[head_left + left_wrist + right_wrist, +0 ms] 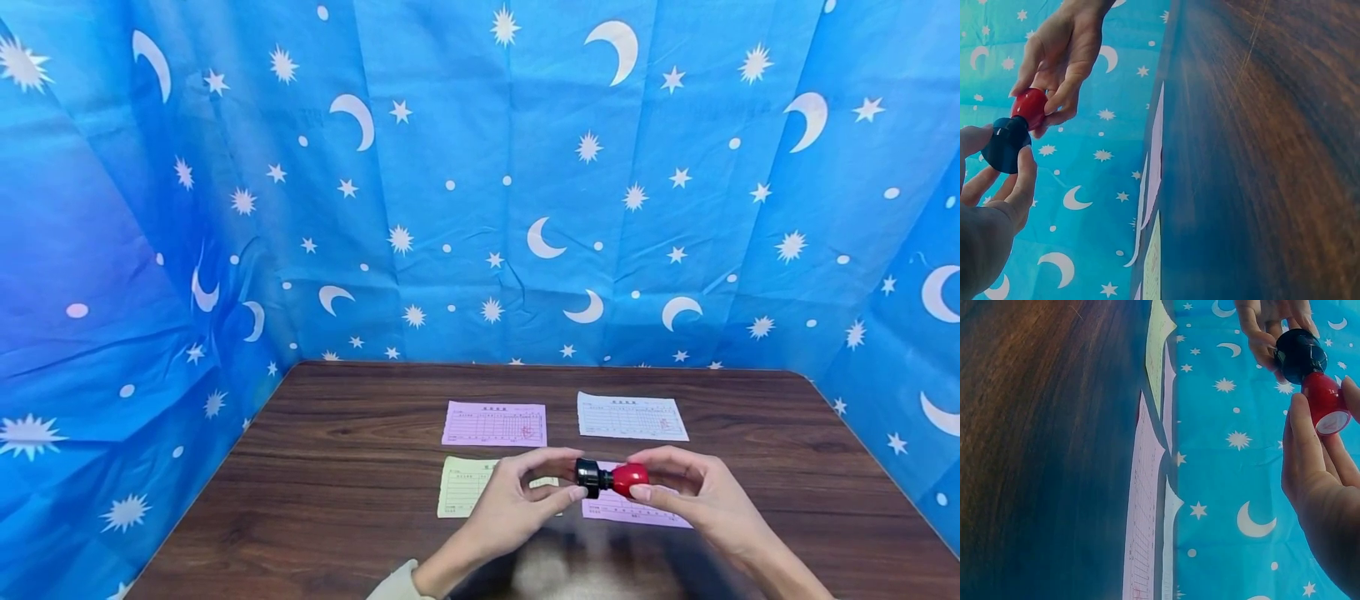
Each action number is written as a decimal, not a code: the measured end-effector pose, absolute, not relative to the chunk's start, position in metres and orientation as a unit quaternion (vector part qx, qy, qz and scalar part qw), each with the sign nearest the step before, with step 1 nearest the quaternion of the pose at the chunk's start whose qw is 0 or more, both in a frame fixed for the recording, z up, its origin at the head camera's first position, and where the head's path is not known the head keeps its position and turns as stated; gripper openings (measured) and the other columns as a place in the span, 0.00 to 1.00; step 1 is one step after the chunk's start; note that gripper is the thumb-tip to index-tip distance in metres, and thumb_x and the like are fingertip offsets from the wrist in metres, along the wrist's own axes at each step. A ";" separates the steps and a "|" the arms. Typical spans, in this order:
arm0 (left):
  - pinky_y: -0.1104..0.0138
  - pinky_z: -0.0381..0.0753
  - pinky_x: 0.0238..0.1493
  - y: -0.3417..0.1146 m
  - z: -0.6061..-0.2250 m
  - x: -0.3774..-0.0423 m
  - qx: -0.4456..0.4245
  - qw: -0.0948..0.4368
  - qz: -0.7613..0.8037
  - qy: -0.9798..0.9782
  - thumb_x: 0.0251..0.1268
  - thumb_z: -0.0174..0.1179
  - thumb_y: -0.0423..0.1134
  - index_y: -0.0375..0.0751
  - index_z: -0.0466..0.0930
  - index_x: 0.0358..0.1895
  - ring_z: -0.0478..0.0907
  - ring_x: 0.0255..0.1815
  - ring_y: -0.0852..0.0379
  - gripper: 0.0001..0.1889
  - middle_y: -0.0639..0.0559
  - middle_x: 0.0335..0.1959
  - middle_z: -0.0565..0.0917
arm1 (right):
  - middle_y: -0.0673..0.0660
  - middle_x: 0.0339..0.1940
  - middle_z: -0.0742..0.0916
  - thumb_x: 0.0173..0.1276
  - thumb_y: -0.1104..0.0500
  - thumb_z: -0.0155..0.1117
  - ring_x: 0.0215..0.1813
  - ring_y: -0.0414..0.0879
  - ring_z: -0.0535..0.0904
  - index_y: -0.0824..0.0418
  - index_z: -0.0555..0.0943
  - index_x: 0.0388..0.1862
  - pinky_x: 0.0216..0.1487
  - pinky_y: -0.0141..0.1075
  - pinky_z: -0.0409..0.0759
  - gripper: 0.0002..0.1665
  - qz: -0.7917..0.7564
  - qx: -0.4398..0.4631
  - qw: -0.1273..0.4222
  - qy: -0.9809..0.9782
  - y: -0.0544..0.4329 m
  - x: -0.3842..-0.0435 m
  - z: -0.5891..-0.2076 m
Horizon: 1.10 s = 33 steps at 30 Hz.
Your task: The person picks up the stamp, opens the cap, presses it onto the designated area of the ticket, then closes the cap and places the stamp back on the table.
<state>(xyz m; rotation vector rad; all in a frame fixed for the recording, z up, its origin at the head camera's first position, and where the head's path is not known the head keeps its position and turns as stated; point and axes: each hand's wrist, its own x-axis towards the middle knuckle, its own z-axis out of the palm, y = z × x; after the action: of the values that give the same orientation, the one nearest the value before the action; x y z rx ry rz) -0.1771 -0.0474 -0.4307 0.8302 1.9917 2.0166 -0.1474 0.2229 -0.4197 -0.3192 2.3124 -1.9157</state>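
Observation:
A round hand stamp with a red handle [628, 481] and a glossy black end [587, 477] is held sideways above the table. My left hand [517, 498] pinches the black end between thumb and fingers. From the other side, my right hand [712, 500] grips the red handle. In the right wrist view, a pale round disc [1333, 422] shows on the handle's end. Below the hands lie a yellow-green slip [461, 490] and a pink slip [637, 511], both partly covered from the head view.
Farther back on the dark wooden table [337, 475] lie another pink slip [491, 423] and a white slip [630, 417], each with a red mark near its right side. A blue cloth [465, 208] with moons and stars hangs behind and beside the table.

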 end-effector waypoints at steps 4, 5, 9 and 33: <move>0.71 0.87 0.57 -0.047 -0.434 -0.178 0.282 0.084 0.682 0.670 0.68 0.70 0.32 0.34 0.81 0.65 0.86 0.55 0.66 0.23 0.28 0.58 0.86 | 0.49 0.50 0.92 0.73 0.59 0.71 0.49 0.47 0.91 0.69 0.81 0.64 0.53 0.36 0.90 0.25 -0.634 -0.097 0.067 0.764 0.221 -0.148 -0.419; 0.71 0.87 0.57 -0.047 -0.435 -0.177 0.282 0.083 0.683 0.668 0.68 0.70 0.31 0.33 0.81 0.65 0.86 0.55 0.66 0.23 0.27 0.57 0.86 | 0.49 0.50 0.93 0.73 0.59 0.71 0.49 0.47 0.91 0.69 0.81 0.64 0.53 0.35 0.90 0.25 -0.634 -0.095 0.068 0.764 0.221 -0.148 -0.418; 0.70 0.87 0.57 -0.047 -0.437 -0.177 0.278 0.086 0.692 0.661 0.68 0.69 0.30 0.30 0.80 0.66 0.87 0.54 0.67 0.24 0.24 0.57 0.85 | 0.50 0.50 0.93 0.73 0.59 0.71 0.49 0.47 0.90 0.70 0.80 0.65 0.53 0.34 0.89 0.26 -0.636 -0.092 0.074 0.763 0.221 -0.148 -0.420; 0.68 0.87 0.59 -0.040 -0.436 -0.174 0.254 0.086 0.695 0.667 0.66 0.70 0.28 0.30 0.81 0.64 0.88 0.51 0.68 0.24 0.26 0.55 0.86 | 0.50 0.50 0.93 0.71 0.57 0.73 0.50 0.46 0.91 0.69 0.81 0.65 0.54 0.33 0.89 0.27 -0.646 -0.073 0.098 0.754 0.221 -0.148 -0.417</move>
<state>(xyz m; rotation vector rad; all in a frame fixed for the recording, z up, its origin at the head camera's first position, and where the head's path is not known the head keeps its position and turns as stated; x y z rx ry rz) -0.1744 -0.0402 -0.4358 0.7582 1.9875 2.0727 -0.1475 0.2211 -0.4167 -0.2151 2.2311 -1.9103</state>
